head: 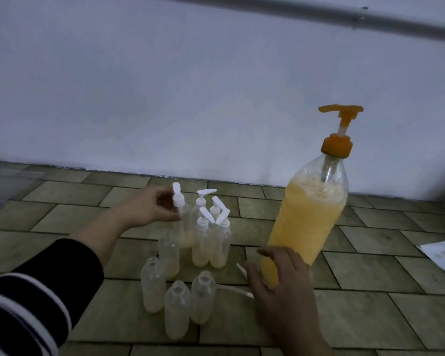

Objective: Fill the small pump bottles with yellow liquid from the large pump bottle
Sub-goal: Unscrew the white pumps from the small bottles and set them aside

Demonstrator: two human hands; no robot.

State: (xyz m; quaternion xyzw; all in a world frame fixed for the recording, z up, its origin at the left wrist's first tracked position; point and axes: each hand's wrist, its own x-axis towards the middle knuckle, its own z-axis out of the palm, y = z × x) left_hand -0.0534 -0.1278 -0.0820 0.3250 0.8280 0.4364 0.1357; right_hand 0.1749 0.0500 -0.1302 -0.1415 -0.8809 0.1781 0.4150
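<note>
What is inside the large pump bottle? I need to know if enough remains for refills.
The large pump bottle holds yellow liquid nearly to its shoulder, foam on top, the pump tube dipping in. The right hand covers its base.

wall [165,86]: pale, plain | floor [370,291]: olive tiles (brick-laid) | pipe [319,15]: grey, overhead
</note>
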